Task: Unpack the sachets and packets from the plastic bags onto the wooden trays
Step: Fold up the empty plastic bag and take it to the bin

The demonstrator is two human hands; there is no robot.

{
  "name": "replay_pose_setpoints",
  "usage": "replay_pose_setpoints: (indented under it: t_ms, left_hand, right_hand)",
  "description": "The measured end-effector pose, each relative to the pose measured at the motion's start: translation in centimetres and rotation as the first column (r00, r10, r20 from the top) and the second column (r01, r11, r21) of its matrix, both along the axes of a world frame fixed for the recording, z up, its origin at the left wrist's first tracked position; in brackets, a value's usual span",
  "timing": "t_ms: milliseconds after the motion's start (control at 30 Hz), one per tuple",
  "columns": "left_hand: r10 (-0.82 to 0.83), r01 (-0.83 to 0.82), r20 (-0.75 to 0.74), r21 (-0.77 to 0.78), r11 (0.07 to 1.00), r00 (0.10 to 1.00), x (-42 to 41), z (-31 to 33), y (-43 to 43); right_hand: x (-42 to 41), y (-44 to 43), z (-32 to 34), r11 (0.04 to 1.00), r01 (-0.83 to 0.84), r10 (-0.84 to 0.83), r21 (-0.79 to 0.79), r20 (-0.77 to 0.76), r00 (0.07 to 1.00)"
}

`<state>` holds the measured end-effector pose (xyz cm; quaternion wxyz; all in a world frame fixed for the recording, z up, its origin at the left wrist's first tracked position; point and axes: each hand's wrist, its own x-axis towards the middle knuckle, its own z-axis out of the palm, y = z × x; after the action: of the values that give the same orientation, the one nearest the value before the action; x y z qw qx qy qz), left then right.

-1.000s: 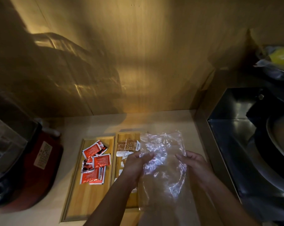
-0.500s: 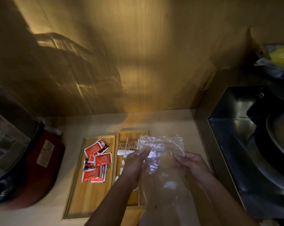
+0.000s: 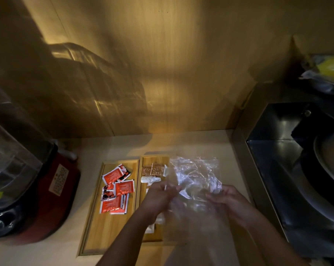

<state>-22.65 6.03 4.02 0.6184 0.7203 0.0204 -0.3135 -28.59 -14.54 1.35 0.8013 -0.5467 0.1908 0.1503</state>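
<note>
Right now the clear plastic bag is pinched between the fingers of my left hand and right hand over the right-hand wooden tray near the counter's back edge, and shaking this slippery film could fling any leftover packet past the tray's rim.

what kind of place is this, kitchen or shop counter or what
Probably a kitchen or food-prep corner. A red blender-like appliance stands on the counter, a steel sink holds metal pans, and red sachets lie on a wooden tray.
</note>
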Motion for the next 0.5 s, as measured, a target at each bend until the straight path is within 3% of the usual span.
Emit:
replay_pose_setpoints:
  t_ms: [100,267,500]
  left_hand:
    - [-0.072,0.072,0.028,0.007,0.997,0.997,0.0,0.5,0.7]
    - [-0.070,0.075,0.067,-0.083,0.994,0.995,0.0,0.8,1.5]
    - [0.048,-0.034,0.097,-0.134,0.990,0.994,-0.4,0.7,2.0]
  right_hand:
    - [-0.1,-0.8,-0.4,0.999,-0.012,0.011,-0.041,-0.035,0.999]
    - [-0.4,-1.1,0.6,0.995,-0.012,0.008,0.097,0.048,0.999]
    - [0.2,-0.4,0.6,0.986,0.015,-0.008,-0.166,0.040,0.999]
